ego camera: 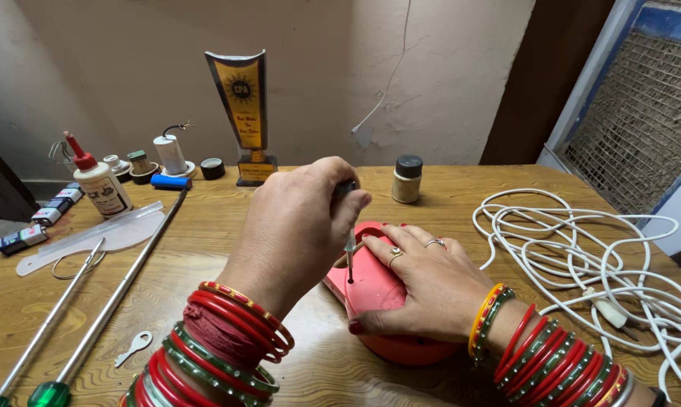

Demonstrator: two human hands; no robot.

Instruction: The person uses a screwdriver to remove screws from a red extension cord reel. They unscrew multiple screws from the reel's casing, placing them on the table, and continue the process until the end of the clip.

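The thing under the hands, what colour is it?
Red. The case under the right hand shows best in the head view.

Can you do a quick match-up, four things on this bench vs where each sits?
Things:
1. glue bottle
2. white cable
3. small jar
4. red casing

Places:
A. under the right hand
B. far left, red nozzle up
C. coiled at right
D. behind the hands, dark lid

Pairs: 1-B, 2-C, 3-D, 4-A

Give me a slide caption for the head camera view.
Left hand drives a screwdriver into a red casing steadied by the right hand.
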